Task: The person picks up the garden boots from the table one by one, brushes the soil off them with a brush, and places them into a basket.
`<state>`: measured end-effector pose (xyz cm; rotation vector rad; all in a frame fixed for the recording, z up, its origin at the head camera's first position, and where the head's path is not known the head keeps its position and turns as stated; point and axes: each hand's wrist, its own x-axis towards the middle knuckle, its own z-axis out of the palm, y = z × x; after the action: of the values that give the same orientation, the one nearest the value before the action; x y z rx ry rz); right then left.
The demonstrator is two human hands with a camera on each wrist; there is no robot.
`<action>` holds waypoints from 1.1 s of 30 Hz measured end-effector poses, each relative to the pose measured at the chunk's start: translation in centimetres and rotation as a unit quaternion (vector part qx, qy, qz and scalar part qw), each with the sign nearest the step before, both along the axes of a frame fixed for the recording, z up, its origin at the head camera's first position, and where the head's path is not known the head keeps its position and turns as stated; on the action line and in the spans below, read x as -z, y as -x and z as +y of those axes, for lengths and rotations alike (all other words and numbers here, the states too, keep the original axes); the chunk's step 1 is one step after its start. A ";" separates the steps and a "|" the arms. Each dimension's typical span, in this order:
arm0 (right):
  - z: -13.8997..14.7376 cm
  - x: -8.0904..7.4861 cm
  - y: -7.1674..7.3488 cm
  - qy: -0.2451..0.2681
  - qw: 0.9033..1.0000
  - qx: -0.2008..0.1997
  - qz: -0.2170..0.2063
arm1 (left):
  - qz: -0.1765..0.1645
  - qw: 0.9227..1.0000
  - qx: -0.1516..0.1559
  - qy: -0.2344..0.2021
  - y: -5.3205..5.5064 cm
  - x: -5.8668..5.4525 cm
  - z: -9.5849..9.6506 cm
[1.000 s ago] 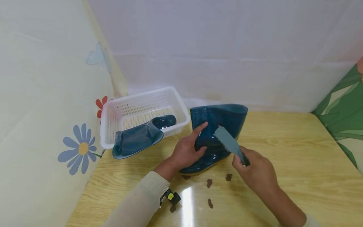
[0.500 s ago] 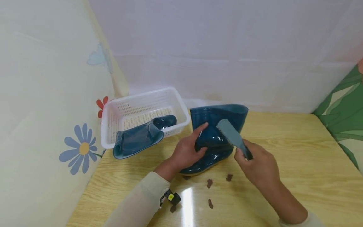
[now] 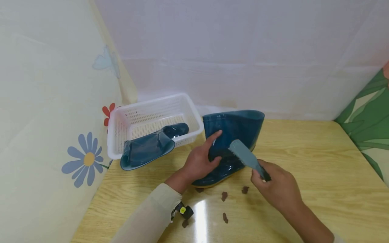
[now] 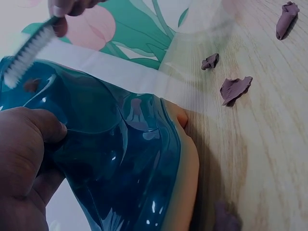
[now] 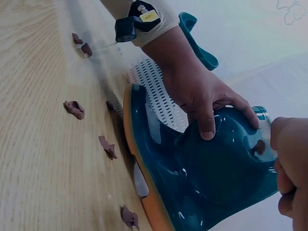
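Observation:
A dark teal rain boot (image 3: pixel 240 123) stands on the table, its orange-tan sole (image 4: pixel 185 183) down and its shaft upright. My left hand (image 3: pixel 199 162) grips the boot at the ankle, thumb on the near side and index finger along the shaft. In my right hand (image 3: pixel 278 185) is a grey-green scrub brush (image 3: pixel 244 153), held by its dark handle. Its white bristles (image 4: pixel 26 55) face the shaft, close to a brown smear (image 4: pixel 32 85) on the boot. The smear (image 5: pixel 260 147) also shows in the right wrist view, beside the right fingers.
A white perforated basket (image 3: pixel 153 101) stands at the back left, with a second teal boot (image 3: pixel 149 148) lying over its front rim. Several brown clumps (image 3: pixel 224 196) lie on the wooden table (image 3: pixel 319 168) in front of the boot. A pale cloth wall (image 3: pixel 228 67) rises behind.
The brush moved slightly up and right along the shaft, then back down and left. The boot's top shifted a little; the left hand kept its hold.

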<state>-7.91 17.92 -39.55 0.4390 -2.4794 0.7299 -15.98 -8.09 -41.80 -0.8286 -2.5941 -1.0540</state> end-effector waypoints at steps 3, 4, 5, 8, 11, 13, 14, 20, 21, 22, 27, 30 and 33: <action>0.0 -0.5 0.0 0.012 1.000 0.003 0.014 | 0.001 1.000 -0.001 0.001 0.0 0.0 0.0; 0.0 -0.7 0.1 0.015 1.000 0.006 0.016 | 0.002 1.000 -0.001 0.001 0.0 0.0 0.0; 0.0 -0.9 0.2 0.017 1.000 0.009 0.017 | 0.003 1.000 -0.001 0.001 0.0 0.0 0.0; -0.1 -1.4 0.7 0.018 1.000 0.021 -0.001 | 0.003 1.000 -0.002 0.002 0.0 0.0 0.0; -0.2 -1.4 0.9 0.010 0.999 0.032 -0.036 | -0.001 1.000 -0.003 0.002 0.0 0.0 0.0; -0.2 -1.1 1.0 0.001 0.998 0.033 -0.060 | -0.005 1.000 -0.003 0.002 0.0 0.0 0.0; -0.2 -0.9 0.9 -0.003 0.997 0.028 -0.067 | -0.007 1.000 -0.004 0.001 0.0 0.0 0.0; 0.0 0.0 0.4 -0.011 0.998 -0.003 -0.054 | -0.017 1.000 -0.007 0.001 -0.1 0.0 0.0; 0.0 0.0 0.3 -0.008 0.999 0.000 -0.043 | -0.017 1.000 -0.007 0.001 -0.1 0.0 0.0; 0.1 -0.1 0.3 -0.004 1.000 0.004 -0.031 | -0.018 1.000 -0.008 0.001 -0.1 -0.1 0.0; 0.3 -0.7 0.9 0.018 0.999 0.027 0.004 | -0.015 1.000 -0.010 0.001 0.0 -0.2 0.0; 0.3 -0.4 1.2 -0.004 1.000 0.019 -0.020 | -0.019 1.000 -0.015 0.003 -0.1 -0.2 0.1; 0.4 0.2 1.0 -0.026 0.998 0.000 -0.049 | -0.025 1.000 -0.018 0.004 0.0 -0.2 0.1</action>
<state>-8.89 18.30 -39.74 0.4312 -2.5959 0.7026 -15.95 -7.99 -41.63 -0.7648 -2.6455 -1.0701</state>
